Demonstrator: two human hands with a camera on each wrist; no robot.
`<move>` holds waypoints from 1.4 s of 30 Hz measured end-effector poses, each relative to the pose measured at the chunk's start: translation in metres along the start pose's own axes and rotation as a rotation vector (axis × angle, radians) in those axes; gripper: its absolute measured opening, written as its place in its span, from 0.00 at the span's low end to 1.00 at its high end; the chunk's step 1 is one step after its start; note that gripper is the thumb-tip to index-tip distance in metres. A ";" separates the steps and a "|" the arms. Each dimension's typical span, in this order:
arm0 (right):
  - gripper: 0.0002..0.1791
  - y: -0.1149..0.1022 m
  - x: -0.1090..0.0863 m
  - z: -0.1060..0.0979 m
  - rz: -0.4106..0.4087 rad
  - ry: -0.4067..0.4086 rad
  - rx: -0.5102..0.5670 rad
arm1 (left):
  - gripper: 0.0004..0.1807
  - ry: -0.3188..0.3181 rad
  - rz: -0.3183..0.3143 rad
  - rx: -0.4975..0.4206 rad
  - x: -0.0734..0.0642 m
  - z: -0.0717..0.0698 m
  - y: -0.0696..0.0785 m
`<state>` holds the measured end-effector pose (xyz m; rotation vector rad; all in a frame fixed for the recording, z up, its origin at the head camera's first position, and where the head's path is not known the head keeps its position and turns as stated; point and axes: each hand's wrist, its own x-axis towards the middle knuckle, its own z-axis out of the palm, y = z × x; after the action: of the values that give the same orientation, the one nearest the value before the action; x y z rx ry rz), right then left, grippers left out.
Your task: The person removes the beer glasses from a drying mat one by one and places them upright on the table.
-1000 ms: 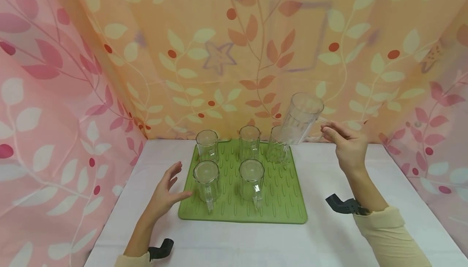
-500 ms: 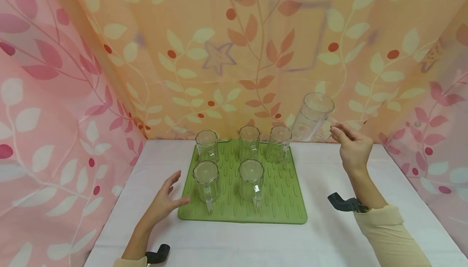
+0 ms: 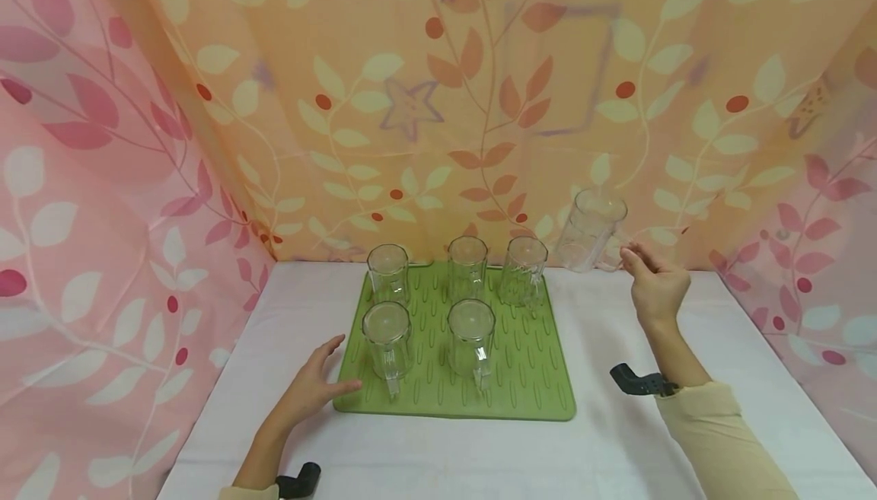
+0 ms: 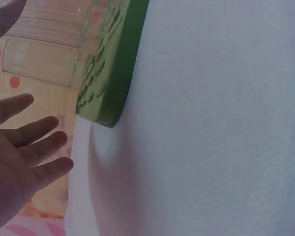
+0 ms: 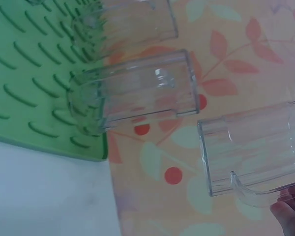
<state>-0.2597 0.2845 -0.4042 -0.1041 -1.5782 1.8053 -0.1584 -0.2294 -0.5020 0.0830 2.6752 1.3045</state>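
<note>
My right hand [image 3: 659,283] pinches the handle of a clear glass mug [image 3: 592,230], right of the green mat [image 3: 527,378]. The mug leans slightly to the right in the head view and hangs apart from the mat. Thumb and fingers on the handle also show at the edge of the right wrist view, beside the mug [image 5: 255,147]. At the mat's left edge is my left hand [image 3: 311,386], fingers spread and holding nothing. Closest to it stands the front left mug [image 3: 387,340]. In the left wrist view, the palm and fingers [image 4: 42,147] are apart from the mat.
Several matching mugs stand on the mat, among them the front right mug [image 3: 471,340], the back middle mug [image 3: 467,268] and the back right mug [image 3: 524,272]. White cloth [image 3: 438,458] covers the table. Patterned curtains [image 3: 438,135] rise behind and at both sides.
The held mug has moved right, away from above the back right mug, then downward and a bit more upright. My left hand has drifted down toward the front of the mat.
</note>
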 end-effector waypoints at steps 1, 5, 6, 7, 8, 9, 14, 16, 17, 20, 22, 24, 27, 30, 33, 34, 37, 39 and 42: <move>0.18 0.003 0.001 -0.001 0.009 0.005 -0.007 | 0.53 0.001 -0.003 0.005 0.000 0.000 -0.001; 0.18 0.018 0.003 -0.002 0.021 0.009 -0.095 | 0.53 0.006 -0.020 0.035 0.001 0.002 -0.003; 0.18 0.021 0.003 -0.003 0.021 0.008 -0.125 | 0.53 0.005 -0.026 0.042 0.001 0.003 -0.003; 0.18 0.025 0.003 -0.003 0.021 0.008 -0.160 | 0.53 0.002 -0.034 0.048 0.001 0.004 -0.004; 0.17 0.028 0.003 -0.004 0.020 0.009 -0.185 | 0.53 0.000 -0.039 0.054 0.001 0.004 -0.004; 0.17 0.031 0.002 -0.004 0.021 0.012 -0.203 | 0.53 -0.003 -0.044 0.061 0.001 0.005 -0.004; 0.17 0.045 -0.002 -0.005 0.015 0.032 -0.263 | 0.54 -0.009 -0.049 0.074 -0.001 0.007 -0.004; 0.17 0.051 -0.002 -0.006 0.009 0.037 -0.287 | 0.54 -0.007 -0.044 0.079 -0.001 0.008 -0.005; 0.17 0.054 -0.002 -0.007 0.007 0.039 -0.300 | 0.54 -0.005 -0.041 0.084 -0.001 0.008 -0.005; 0.17 0.063 -0.001 -0.010 0.013 0.055 -0.326 | 0.54 0.002 -0.036 0.102 -0.001 0.009 -0.005; 0.17 0.069 -0.002 -0.013 0.010 0.069 -0.367 | 0.54 0.001 -0.040 0.112 -0.001 0.009 -0.005; 0.17 0.075 -0.002 -0.016 0.014 0.082 -0.395 | 0.54 -0.003 -0.048 0.119 -0.001 0.009 -0.004; 0.17 0.082 -0.003 -0.019 0.017 0.094 -0.447 | 0.55 -0.016 -0.043 0.128 -0.002 0.009 -0.003; 0.17 0.087 -0.004 -0.020 0.022 0.103 -0.481 | 0.55 -0.031 -0.016 0.135 -0.003 0.009 -0.004; 0.16 0.092 -0.005 -0.022 0.022 0.110 -0.497 | 0.54 -0.040 0.019 0.138 -0.002 0.009 -0.006; 0.16 0.094 -0.005 -0.022 0.023 0.111 -0.502 | 0.54 -0.041 0.027 0.139 -0.002 0.009 -0.007; 0.16 0.099 -0.007 -0.024 0.034 0.114 -0.500 | 0.55 -0.038 0.040 0.146 -0.002 0.010 -0.009; 0.15 0.102 -0.008 -0.025 0.042 0.114 -0.501 | 0.55 -0.035 0.033 0.151 -0.002 0.011 -0.010; 0.15 0.106 -0.009 -0.025 0.042 0.113 -0.495 | 0.56 -0.035 0.019 0.172 -0.002 0.013 -0.012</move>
<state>-0.2891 0.3015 -0.5076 -0.4628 -1.9164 1.3757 -0.1538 -0.2272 -0.5186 0.1506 2.7571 1.0656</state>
